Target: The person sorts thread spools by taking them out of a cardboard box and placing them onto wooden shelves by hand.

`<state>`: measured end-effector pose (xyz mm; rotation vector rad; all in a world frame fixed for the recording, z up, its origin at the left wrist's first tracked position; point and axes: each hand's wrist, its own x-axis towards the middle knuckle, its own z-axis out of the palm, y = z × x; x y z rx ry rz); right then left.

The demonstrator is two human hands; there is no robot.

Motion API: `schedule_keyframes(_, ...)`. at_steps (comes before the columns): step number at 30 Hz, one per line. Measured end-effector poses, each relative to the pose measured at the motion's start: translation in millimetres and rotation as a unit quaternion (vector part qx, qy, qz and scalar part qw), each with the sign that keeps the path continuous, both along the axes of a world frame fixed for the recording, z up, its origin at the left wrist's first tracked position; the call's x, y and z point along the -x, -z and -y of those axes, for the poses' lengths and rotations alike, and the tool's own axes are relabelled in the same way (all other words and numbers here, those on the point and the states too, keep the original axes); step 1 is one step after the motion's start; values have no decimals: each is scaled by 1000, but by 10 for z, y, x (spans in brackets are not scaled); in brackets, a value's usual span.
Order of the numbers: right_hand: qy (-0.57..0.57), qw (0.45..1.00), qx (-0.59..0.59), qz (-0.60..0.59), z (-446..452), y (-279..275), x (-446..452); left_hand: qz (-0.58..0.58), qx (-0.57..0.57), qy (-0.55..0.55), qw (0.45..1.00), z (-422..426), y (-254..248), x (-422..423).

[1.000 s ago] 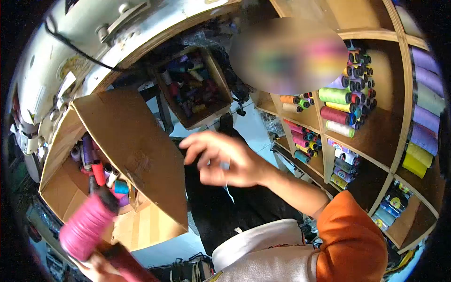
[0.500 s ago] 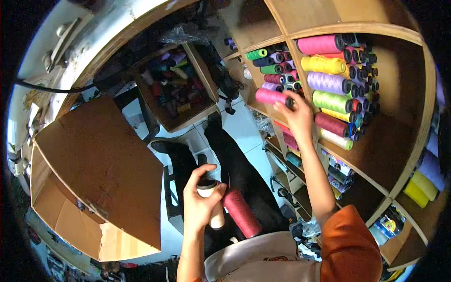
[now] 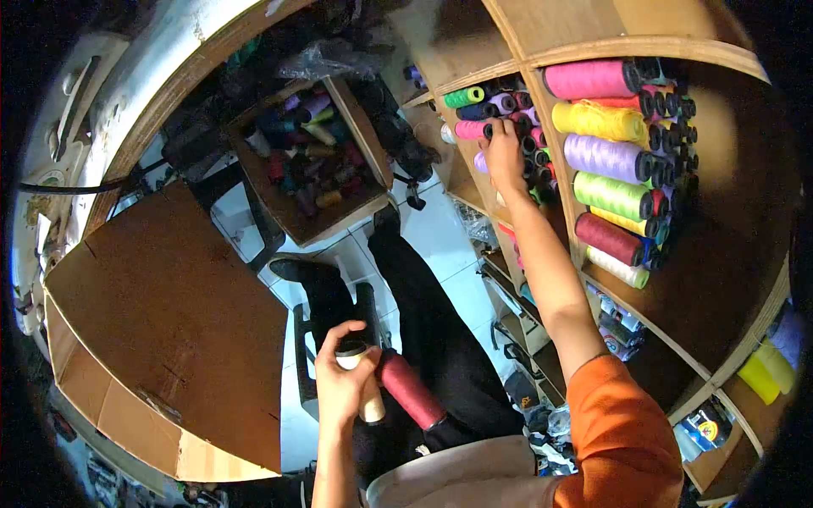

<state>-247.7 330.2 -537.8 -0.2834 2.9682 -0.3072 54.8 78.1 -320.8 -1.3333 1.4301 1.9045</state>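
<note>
My left hand is closed around a cream thread spool with a black end, held upright above my lap. A maroon thread spool lies slanted over my thigh, right beside that hand's thumb. Reaching into the shelf's left compartment, my right hand grips the black end of a pink thread spool. Under the pink spool is a lilac spool, partly covered by the hand. Above it sit a navy spool and a green spool.
In the neighbouring compartment of the wooden shelf, several spools are stacked, with a yellow spool among them. A box of mixed spools stands on the tiled floor. A large cardboard box is at my left.
My right hand has carried the pink spool up and away, into the left compartment onto the stack. My left hand still holds the cream spool; the view has shifted slightly.
</note>
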Motion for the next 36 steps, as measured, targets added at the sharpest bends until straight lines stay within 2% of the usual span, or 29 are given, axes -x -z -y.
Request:
schedule_keyframes(6,15,1000,-15,-4,80,8,1,-37,53,44,997,11,105,-72)
schedule_keyframes(9,-6,999,-32,-4,121,9,-28,-10,44,52,998,53,89,-57)
schedule_keyframes(12,-12,999,-19,-38,154,56,-40,-12,46,45,998,71,125,-94)
schedule_keyframes(15,-17,996,4,-87,219,0,-87,41,-17,3,999,110,113,-75)
schedule_keyframes(18,20,994,32,-99,324,-269,-213,-26,37,-16,999,83,284,-149)
schedule_keyframes(21,27,986,118,112,478,-761,-645,10,57,-87,995,68,330,-33)
schedule_keyframes(22,0,943,186,277,483,-946,-848,23,69,-108,991,50,384,-16)
schedule_keyframes(23,-43,876,271,396,429,-1056,-1140,2,108,-118,987,27,421,31)
schedule_keyframes(24,87,691,334,635,589,-1540,-1255,-5,137,-122,983,4,417,126)
schedule_keyframes(26,38,689,375,619,716,-1968,-1675,-13,94,-184,978,-77,524,169)
schedule_keyframes(27,75,712,365,595,727,-2029,-1827,-24,70,-206,976,-135,515,232)
schedule_keyframes(28,113,734,355,568,716,-2051,-1937,-20,99,-153,983,-151,467,306)
schedule_keyframes(29,107,792,356,484,664,-2007,-2016,-28,76,-158,984,-210,451,336)
schedule_keyframes(30,144,796,380,449,622,-1969,-2019,-35,54,-164,984,-251,445,353)
schedule_keyframes(31,153,832,369,385,545,-1896,-1989,-57,123,-94,986,-301,558,300)
schedule_keyframes(32,160,863,356,321,436,-1804,-1924,-69,79,-127,986,-363,602,246)
schedule_keyframes(34,138,949,80,272,110,-1581,-1605,-60,40,-153,986,-363,647,194)
schedule_keyframes(36,137,981,34,135,-100,-1242,-1364,-32,71,-89,993,-280,558,203)
